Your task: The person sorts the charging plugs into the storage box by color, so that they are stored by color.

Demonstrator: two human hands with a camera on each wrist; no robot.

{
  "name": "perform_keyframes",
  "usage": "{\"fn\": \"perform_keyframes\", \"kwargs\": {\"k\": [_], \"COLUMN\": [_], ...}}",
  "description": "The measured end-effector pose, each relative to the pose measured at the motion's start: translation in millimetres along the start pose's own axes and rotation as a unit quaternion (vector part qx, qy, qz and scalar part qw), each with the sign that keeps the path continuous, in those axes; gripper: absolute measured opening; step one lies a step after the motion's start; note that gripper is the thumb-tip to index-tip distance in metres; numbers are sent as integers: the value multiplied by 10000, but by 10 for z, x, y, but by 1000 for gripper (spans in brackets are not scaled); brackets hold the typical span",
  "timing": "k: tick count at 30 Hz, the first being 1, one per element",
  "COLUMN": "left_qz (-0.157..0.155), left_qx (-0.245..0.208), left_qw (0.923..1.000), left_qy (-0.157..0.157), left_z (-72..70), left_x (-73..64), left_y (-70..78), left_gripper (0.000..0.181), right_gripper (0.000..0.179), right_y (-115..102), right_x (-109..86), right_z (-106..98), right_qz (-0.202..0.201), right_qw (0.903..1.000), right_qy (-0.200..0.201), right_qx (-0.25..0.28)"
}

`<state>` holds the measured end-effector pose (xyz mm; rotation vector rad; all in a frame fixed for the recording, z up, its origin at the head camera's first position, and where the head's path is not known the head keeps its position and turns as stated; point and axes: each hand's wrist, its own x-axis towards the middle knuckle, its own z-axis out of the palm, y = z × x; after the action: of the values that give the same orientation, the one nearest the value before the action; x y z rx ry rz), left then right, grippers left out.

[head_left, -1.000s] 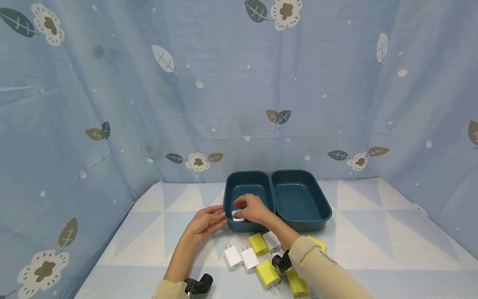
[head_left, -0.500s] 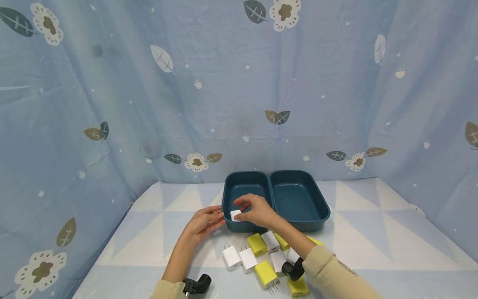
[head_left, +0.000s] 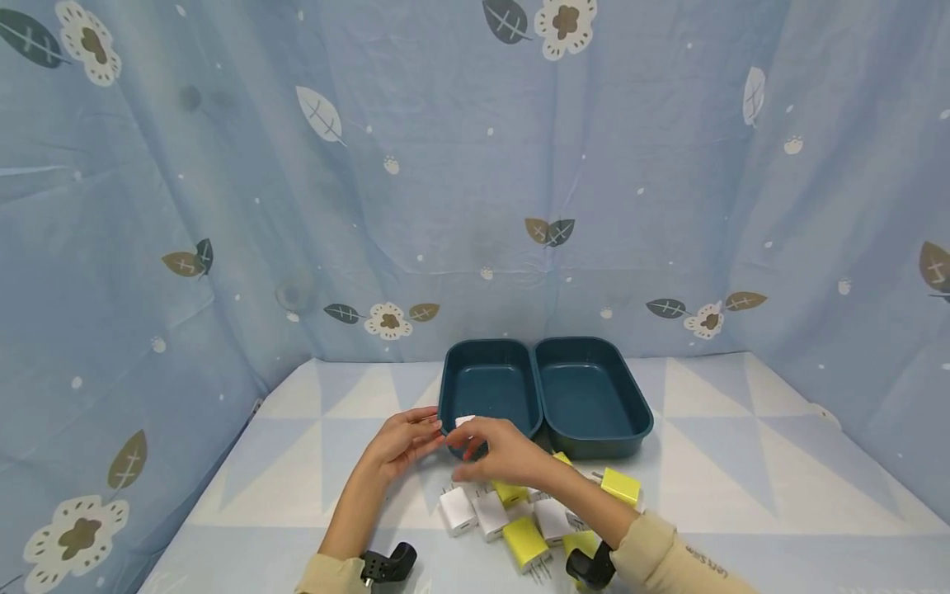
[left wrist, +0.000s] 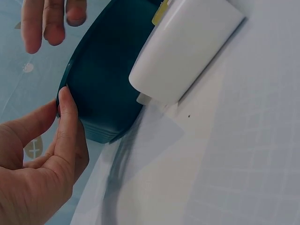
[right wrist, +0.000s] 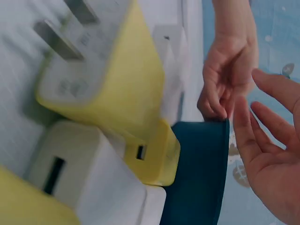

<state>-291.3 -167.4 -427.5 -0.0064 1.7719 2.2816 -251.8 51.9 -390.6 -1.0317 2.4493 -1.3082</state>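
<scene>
Left hand [head_left: 404, 443] pinches left tray [head_left: 486, 379] at eight o'clock; right hand [head_left: 505, 450] — fingers loosely spread. Only head view shows plug [head_left: 463, 420] inside, at seven.

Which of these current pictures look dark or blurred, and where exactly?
Head view: bright, fairly clear; left wrist view: dim, soft shadow on the tabletop by the teal bin; right wrist view: also dim, the upper yellow charger blurred.
</scene>
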Motion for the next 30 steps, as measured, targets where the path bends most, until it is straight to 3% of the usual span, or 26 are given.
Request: {"fn": "perform_keyframes", "kwargs": {"k": [5, 10, 30], "left_qz": [12, -1, -43], "left_qx": [25, 3, -32], "left_qw": [9999, 9998, 9999], "left_qy": [103, 182, 104], "left_z": [2, 1, 11], "left_x": [1, 1, 6], "left_y": [0, -7, 3], "left_gripper": [46, 45, 46], "right_gripper": [46, 46, 43], "right_y": [26, 89, 146], "right_x": [-45, -52, -8], "right_z": [91, 157, 191], "right_qz": [46, 38, 152], "right_qw": [9973, 9940, 9897], "right_qy": [-710, -1084, -1275], "right_qx": [162, 109, -629]}}
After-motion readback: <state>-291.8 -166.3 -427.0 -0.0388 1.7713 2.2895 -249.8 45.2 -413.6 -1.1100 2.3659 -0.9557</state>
